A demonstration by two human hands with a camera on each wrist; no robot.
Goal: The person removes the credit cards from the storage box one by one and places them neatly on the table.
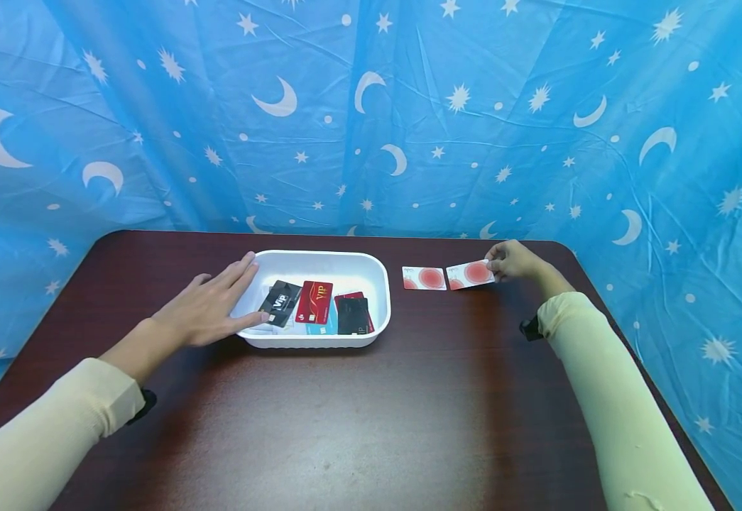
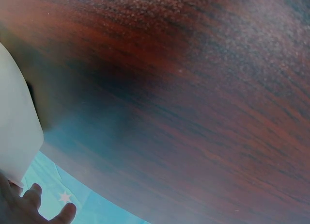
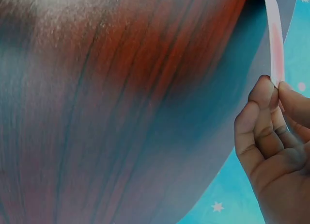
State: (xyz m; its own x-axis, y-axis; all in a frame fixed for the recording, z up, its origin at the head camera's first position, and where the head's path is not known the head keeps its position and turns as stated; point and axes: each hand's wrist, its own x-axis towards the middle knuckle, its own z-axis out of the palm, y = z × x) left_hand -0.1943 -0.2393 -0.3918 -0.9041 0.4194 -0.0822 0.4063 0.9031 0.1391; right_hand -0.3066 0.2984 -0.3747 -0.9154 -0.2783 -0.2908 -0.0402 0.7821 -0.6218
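My right hand point(image 1: 511, 261) pinches the right end of a white card with a red circle point(image 1: 471, 275) between thumb and fingers, in the head view. The right wrist view shows that card point(image 3: 276, 44) edge-on above the thumb and fingertips. A matching card point(image 1: 424, 278) lies on the table just to its left. My left hand point(image 1: 214, 304) rests with straight fingers over the left rim of a white plastic tray point(image 1: 380, 298). Inside the tray lie a black VIP card point(image 1: 281, 304), a red VIP card point(image 1: 314, 302), a plain black card point(image 1: 352, 315) and other cards partly hidden beneath.
The dark brown wooden table point(image 1: 345, 419) has rounded far corners. A blue curtain point(image 1: 371, 135) with white moons and stars hangs behind and along both sides. Dark bands point(image 1: 530, 328) sit at the wrists below the cream sleeves point(image 1: 613, 397).
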